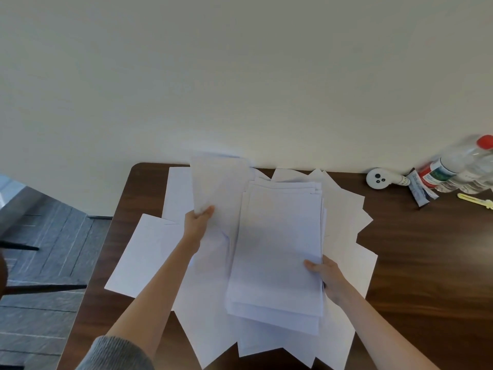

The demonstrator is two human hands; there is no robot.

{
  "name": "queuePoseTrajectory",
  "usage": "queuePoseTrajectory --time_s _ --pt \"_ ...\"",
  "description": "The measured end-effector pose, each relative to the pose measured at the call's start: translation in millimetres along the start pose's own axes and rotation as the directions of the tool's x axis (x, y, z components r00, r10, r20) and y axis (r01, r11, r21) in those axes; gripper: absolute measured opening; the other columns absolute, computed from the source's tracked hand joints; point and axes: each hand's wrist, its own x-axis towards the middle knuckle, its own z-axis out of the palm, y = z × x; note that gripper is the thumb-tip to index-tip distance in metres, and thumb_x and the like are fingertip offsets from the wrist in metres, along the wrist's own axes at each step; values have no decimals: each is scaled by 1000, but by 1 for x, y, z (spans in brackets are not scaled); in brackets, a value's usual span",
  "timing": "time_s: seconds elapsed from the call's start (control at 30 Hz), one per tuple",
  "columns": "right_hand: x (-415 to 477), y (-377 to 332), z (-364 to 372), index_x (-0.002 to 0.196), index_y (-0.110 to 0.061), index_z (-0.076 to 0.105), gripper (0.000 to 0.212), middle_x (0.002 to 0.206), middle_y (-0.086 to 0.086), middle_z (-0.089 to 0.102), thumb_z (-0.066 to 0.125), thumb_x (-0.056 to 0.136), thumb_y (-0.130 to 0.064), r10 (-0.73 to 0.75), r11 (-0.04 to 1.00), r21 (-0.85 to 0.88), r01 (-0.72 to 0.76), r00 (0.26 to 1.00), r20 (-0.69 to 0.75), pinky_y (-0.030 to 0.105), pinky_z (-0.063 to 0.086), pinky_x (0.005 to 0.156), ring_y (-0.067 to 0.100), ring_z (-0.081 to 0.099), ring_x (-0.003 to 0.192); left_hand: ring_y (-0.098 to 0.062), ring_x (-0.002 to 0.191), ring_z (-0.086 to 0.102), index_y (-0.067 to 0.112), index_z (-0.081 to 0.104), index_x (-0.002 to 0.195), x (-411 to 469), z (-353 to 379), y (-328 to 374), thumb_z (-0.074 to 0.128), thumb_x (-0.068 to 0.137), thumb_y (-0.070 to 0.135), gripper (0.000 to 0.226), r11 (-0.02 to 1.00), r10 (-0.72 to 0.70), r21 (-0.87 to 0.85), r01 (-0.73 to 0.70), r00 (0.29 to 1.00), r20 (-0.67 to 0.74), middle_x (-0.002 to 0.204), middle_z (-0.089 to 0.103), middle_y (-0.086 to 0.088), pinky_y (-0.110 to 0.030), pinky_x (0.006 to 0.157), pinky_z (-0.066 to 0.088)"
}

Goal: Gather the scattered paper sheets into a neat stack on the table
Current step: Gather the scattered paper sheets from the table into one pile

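Observation:
White paper sheets cover the left half of a dark brown wooden table [416, 265]. My left hand [198, 225] pinches the lower edge of a single sheet [218, 182] that is lifted and blurred, above the table's back left. My right hand [326, 275] grips the right edge of a thick, roughly squared stack of sheets [277, 249], thumb on top. More loose sheets [144, 252] lie fanned at odd angles under and around the stack, some overhanging the front edge.
At the back right stand a clear bottle with a red cap [464, 166], a small white round device [377, 178], a dark sachet [420, 189] and a yellow clip [477, 201]. A pale wall runs behind the table. The table's left edge drops to grey floor [45, 236].

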Motion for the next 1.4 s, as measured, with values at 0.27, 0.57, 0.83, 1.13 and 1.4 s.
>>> queuePoseTrajectory --time_s 0.27,0.57,0.83,1.13,1.4 --pt "4 -2 5 101 -4 65 19 95 12 70 61 88 8 -41 999 -18 40 998 -40 30 58 55 28 67 81 -20 78 61 -10 66 90 -20 -34 46 66 91 27 37 932 349 114 -345 937 -20 82 67 -9 -36 72 48" --pt "15 7 7 112 0 60 25 94 16 65 60 88 9 -80 989 -139 58 984 -160 35 56 67 31 62 78 -18 73 64 9 68 82 -61 -57 123 66 92 24 18 872 481 117 -475 876 -32 78 67 -5 -37 69 50" --pt "20 4 10 120 10 56 35 104 20 61 62 85 13 -53 991 -128 29 979 -194 51 49 93 35 58 92 -10 70 70 13 71 87 -107 -70 185 65 92 18 9 837 546 21 -547 836 49 75 75 5 -23 60 56" --pt "14 0 3 112 -3 61 22 97 14 68 63 91 -4 -44 985 -170 35 998 -52 43 54 81 32 64 87 -18 88 73 9 71 103 -79 -40 130 66 91 18 16 945 315 18 -326 924 216 97 76 -4 -30 73 58" --pt "13 4 -16 122 -19 61 46 118 9 68 31 103 -48 31 996 79 -32 999 16 40 51 88 29 61 114 -23 79 66 7 71 92 -22 -2 54 68 91 19 13 964 58 237 -124 962 266 83 71 -5 -33 69 56"
